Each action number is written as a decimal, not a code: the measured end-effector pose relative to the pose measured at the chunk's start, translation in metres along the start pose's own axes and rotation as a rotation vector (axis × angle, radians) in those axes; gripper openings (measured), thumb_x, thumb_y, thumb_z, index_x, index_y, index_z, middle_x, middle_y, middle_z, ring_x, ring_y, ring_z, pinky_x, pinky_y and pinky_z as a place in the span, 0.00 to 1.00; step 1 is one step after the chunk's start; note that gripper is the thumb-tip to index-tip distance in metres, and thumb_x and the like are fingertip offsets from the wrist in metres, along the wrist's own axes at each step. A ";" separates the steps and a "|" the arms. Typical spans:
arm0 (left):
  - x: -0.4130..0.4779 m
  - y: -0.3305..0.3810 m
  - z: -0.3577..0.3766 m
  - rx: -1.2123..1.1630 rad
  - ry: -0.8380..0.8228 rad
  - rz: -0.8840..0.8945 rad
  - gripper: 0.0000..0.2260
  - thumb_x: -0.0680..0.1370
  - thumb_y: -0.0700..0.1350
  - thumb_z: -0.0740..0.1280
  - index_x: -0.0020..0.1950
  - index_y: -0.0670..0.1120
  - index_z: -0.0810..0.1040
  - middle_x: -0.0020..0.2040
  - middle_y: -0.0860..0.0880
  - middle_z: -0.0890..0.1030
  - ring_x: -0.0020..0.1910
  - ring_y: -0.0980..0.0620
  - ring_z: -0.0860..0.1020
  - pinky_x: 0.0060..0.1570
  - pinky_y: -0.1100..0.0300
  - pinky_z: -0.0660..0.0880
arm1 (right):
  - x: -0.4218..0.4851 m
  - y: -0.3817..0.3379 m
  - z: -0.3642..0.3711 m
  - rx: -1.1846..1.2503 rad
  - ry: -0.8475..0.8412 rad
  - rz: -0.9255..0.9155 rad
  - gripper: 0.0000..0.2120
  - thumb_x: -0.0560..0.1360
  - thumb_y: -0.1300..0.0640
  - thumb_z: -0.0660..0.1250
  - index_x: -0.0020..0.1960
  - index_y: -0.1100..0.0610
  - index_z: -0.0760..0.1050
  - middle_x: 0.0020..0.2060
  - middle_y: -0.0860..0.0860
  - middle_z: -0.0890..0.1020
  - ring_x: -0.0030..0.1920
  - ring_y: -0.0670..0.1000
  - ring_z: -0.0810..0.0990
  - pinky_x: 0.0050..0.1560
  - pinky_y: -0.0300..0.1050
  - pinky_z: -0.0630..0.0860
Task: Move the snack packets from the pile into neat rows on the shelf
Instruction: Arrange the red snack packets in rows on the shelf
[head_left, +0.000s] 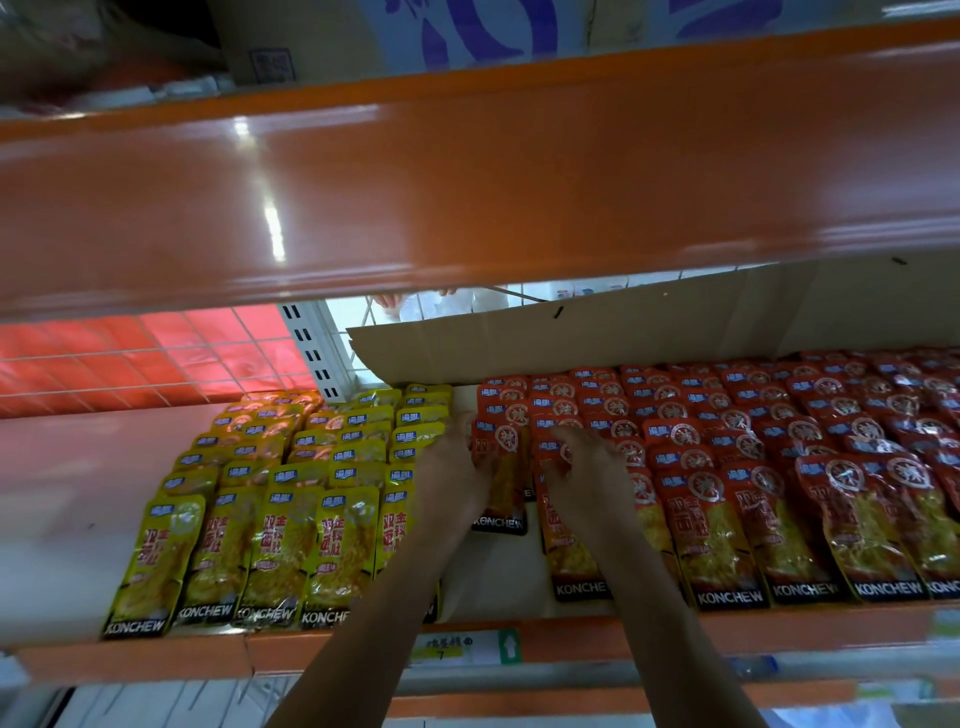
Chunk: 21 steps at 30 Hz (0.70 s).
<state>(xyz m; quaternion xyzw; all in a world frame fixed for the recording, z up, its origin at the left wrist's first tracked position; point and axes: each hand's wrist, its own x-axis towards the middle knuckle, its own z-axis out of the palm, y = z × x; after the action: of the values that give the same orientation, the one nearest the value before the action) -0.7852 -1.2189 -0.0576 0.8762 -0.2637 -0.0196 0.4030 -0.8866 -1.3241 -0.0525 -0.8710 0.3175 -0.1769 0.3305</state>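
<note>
white shelf under an orange beam: left hand and right hand touch red packets, grip unclear.

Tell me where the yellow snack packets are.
In the head view, the yellow snack packets lie in rows on the left of the shelf, left of the left hand and the red snack packets.

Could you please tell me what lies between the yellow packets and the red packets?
In the head view, the left hand reaches in there, above a bare strip of shelf.
</note>
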 end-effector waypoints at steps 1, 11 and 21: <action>0.000 0.000 0.002 0.023 -0.002 0.012 0.21 0.76 0.45 0.70 0.68 0.46 0.72 0.57 0.46 0.82 0.55 0.47 0.80 0.51 0.59 0.73 | 0.000 0.000 0.001 -0.005 -0.001 -0.004 0.21 0.76 0.61 0.65 0.69 0.56 0.71 0.64 0.52 0.76 0.65 0.52 0.72 0.62 0.44 0.69; 0.002 0.000 0.011 0.394 -0.073 0.044 0.17 0.79 0.51 0.64 0.66 0.46 0.72 0.58 0.45 0.79 0.55 0.45 0.78 0.52 0.53 0.76 | -0.001 -0.001 0.001 0.013 -0.009 -0.032 0.20 0.77 0.63 0.64 0.68 0.56 0.71 0.63 0.52 0.76 0.63 0.51 0.74 0.61 0.42 0.70; -0.007 0.000 -0.009 0.415 -0.054 0.145 0.10 0.79 0.42 0.61 0.59 0.47 0.77 0.51 0.44 0.80 0.51 0.45 0.79 0.47 0.56 0.74 | -0.009 -0.025 0.022 -0.018 -0.013 -0.108 0.18 0.75 0.61 0.65 0.64 0.57 0.75 0.58 0.53 0.79 0.59 0.54 0.76 0.55 0.41 0.69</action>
<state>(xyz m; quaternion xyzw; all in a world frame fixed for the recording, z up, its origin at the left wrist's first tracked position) -0.7892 -1.2096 -0.0526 0.9182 -0.3351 0.0404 0.2072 -0.8708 -1.2935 -0.0518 -0.8909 0.2696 -0.1859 0.3147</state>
